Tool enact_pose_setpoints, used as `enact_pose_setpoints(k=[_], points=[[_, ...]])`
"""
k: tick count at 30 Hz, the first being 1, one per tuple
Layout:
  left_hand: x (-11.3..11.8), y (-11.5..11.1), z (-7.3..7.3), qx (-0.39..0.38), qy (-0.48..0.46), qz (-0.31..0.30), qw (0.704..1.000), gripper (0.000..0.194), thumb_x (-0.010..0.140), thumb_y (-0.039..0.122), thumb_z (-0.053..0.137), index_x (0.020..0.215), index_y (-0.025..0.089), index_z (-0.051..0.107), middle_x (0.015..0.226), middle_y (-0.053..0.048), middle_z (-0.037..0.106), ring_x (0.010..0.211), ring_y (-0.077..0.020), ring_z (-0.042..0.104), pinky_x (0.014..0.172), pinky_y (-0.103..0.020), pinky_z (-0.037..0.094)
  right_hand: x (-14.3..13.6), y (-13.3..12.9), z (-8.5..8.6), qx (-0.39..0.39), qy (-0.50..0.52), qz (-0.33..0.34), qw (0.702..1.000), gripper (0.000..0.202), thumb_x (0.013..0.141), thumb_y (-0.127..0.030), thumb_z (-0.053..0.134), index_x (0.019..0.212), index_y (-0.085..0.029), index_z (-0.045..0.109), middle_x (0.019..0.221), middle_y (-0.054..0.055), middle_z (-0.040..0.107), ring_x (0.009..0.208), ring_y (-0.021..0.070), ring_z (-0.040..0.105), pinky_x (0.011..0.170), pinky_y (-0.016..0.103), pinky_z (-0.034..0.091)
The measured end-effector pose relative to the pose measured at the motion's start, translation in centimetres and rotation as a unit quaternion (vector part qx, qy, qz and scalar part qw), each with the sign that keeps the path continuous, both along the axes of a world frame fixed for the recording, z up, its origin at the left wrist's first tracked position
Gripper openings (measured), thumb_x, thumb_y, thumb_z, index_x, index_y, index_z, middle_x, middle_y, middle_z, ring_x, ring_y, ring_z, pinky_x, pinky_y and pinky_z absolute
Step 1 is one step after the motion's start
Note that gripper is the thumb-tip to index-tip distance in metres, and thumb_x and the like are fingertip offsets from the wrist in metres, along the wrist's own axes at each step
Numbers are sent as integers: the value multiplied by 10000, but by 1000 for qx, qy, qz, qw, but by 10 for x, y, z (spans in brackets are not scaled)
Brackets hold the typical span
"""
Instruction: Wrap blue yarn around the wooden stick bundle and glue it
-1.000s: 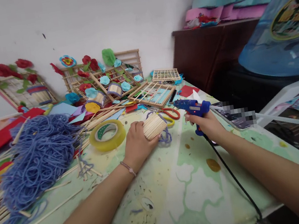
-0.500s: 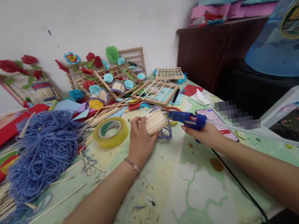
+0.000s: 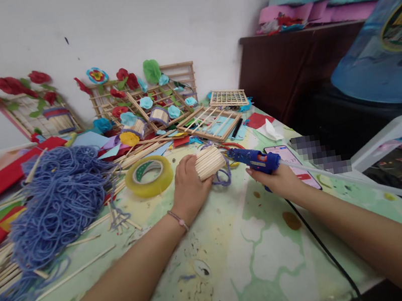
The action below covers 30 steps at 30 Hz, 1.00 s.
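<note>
My left hand (image 3: 191, 185) is closed around a small bundle of pale wooden sticks (image 3: 209, 163), set side by side like a little barrel and tilted on its side. A loop of purple yarn (image 3: 222, 177) hangs from the bundle's right end. My right hand (image 3: 280, 179) grips a blue hot glue gun (image 3: 255, 158), with its nozzle pointing left at the bundle's right end. I cannot tell whether the nozzle touches it. A clear glue stick (image 3: 314, 169) sticks out of the gun's back, and a black cord (image 3: 323, 248) runs from its handle.
A roll of yellow tape (image 3: 166, 179) lies left of my left hand, beside a heap of purple yarn (image 3: 59, 198). Stick lattices (image 3: 212, 123) with paper flowers stand along the wall. A phone (image 3: 307, 182) lies under my right wrist; a white crumpled tissue (image 3: 272, 131) is behind it.
Almost nothing has moved. Both hands keep their holds, and the whole view has shifted very slightly.
</note>
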<state>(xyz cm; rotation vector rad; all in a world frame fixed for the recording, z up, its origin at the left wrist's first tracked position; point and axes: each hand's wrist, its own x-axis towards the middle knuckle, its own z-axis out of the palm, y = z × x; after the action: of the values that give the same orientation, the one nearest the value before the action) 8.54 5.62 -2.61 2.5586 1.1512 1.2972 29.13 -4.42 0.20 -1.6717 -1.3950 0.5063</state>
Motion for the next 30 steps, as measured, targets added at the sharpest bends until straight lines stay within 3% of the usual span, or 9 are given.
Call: enact_pose_setpoints(k=[8,14,30], points=[[0,0,0,9,-3,1,1000,585,719,270,699,1203,150,395,1211,-158,490,1186,-303,444,1012,-473,387,-1,-1,-3,-23,13,-16,1000,310,707,-456,613,792,-165,549,614,-13,483,550,115,418,515,258,353],[-1,0,0,17,-7,0,1000,598,713,293,713,1198,144,396,1204,-158,493,1180,-299,451,1007,-461,395,-2,-2,-1,-30,24,-18,999,294,683,-446,618,723,-174,514,565,-30,440,514,104,377,481,251,316],[-1,-3,7,-30,-15,25,999,576,679,386,728,1133,159,456,1146,-138,561,1107,-296,520,967,-464,422,-3,-2,-1,-23,27,-20,999,236,673,-374,607,762,-178,512,608,-30,453,549,109,397,528,264,335]])
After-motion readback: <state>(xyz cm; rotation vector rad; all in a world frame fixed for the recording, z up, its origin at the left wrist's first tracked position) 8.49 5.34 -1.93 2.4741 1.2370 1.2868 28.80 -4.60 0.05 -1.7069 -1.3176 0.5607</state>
